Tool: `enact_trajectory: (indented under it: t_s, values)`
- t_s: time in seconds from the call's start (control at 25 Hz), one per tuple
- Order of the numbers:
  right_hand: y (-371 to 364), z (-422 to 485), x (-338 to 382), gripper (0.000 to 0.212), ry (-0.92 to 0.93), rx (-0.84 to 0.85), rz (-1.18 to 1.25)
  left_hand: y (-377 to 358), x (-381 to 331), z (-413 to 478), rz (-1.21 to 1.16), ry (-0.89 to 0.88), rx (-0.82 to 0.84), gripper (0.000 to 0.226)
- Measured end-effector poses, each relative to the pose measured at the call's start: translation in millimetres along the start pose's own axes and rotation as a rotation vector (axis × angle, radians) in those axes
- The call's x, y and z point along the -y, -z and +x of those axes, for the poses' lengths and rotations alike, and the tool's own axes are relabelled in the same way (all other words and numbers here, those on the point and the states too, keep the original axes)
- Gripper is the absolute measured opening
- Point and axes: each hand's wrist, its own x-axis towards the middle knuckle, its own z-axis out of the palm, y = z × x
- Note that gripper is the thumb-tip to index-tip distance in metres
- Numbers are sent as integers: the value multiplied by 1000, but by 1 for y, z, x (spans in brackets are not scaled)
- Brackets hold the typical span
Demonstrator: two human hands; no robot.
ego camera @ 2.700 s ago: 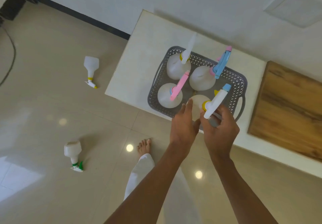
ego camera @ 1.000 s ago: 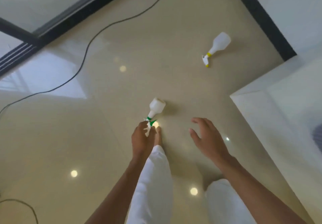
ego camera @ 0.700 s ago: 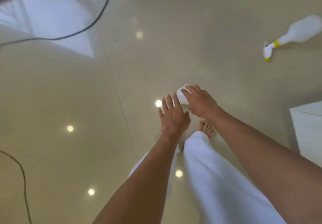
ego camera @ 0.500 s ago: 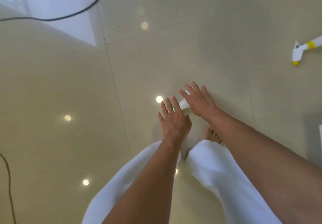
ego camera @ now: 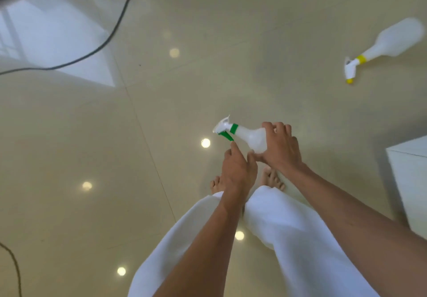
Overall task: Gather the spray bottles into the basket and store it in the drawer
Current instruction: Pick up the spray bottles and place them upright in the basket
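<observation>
Spray bottle with the green collar is off the floor, clamped by its body in your right hand; your left hand sits just under its neck, fingers loose, gripping nothing. A yellow-collared bottle lies on the floor well beyond the green one, to its right. Both must yet reach the basket. Basket and drawer are out of view; only a white table corner shows.
</observation>
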Motion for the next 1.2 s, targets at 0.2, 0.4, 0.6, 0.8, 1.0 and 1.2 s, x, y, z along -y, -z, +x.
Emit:
enact_trajectory:
  t_s: [0.2,0.4,0.6,0.8,1.0,1.2]
  values:
    - [94,-143,1,64,-215,-562,286,16,-85,-123,-303,-102,89,61]
    - [154,-271,-27,44,-489,-863,327,-15,-141,-245,-185,-321,168,64]
    - [145,-385,-106,80,-540,-952,772,-91,-162,-325,-22,-555,257,70]
    - [148,-522,-204,54,-617,-1279,1174,-177,-170,-409,168,-1088,365,69]
    - [172,-639,-281,43,-694,-1285,942,-260,-168,-508,343,-1458,659,74]
    - [157,-701,-344,34,-860,-1380,840,-347,-183,-558,489,-1511,826,73]
